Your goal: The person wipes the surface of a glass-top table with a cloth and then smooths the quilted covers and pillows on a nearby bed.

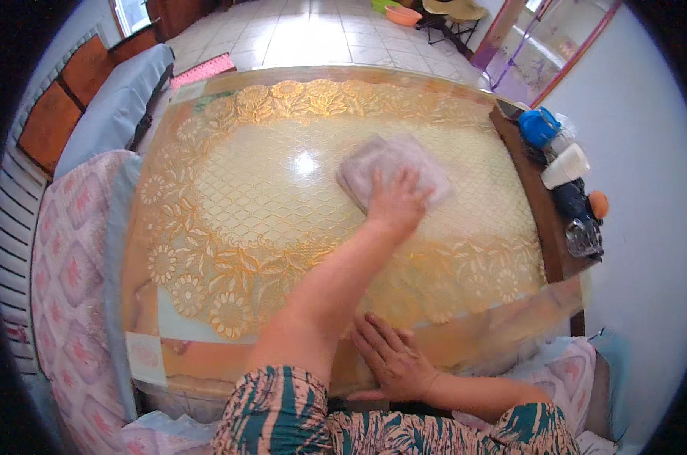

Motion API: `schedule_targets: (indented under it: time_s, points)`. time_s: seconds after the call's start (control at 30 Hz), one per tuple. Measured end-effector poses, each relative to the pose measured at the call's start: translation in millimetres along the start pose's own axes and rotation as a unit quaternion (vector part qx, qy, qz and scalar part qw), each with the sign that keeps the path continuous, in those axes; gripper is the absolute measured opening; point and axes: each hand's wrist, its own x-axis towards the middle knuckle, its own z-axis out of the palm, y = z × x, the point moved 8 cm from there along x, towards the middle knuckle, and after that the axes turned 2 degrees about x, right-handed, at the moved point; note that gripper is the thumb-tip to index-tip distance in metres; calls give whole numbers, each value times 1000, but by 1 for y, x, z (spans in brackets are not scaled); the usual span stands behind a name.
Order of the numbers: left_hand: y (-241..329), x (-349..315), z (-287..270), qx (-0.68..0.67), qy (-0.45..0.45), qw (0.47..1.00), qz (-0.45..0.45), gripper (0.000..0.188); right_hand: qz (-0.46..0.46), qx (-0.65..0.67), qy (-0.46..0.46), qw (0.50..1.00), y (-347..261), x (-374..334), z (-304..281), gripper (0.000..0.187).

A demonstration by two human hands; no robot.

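Observation:
My left hand (398, 203) lies palm down on a folded pale pinkish-grey cloth (366, 161), its fingers spread over the cloth's near right part. The cloth rests flat on the table (245, 178), right of the middle. A clear, shiny cover with a gold flower and lattice pattern spreads over the tabletop. At the near edge, my right hand (393, 362) is set flat on the table with fingers stretched out and holds nothing. Slight blur shows at the cloth's right side.
A dark wooden strip (522, 174) runs along the table's right side. Beside it stand a blue item (539, 127), white cups (566, 167) and dark objects near the wall. A cushioned bench (116, 106) and a patterned covered seat (74, 280) flank the left. Basins (403, 15) stand on the far tiled floor.

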Motion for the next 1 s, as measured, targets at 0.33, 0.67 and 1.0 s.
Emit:
schedule_targets:
  time_s: [0.33, 0.67, 1.0]
  points:
    - [-136, -215, -32, 25, 56, 964, -261, 45, -40, -18, 111, 993, -8, -3, 3, 94]
    - [-31, -347, -29, 61, 67, 925, -369, 43, 38, 119, 124, 984, -17, -39, 8, 56]
    - [88, -233, 4, -636, 200, 701, -254, 50, 214, 196, 287, 913, 14, -131, -21, 43]
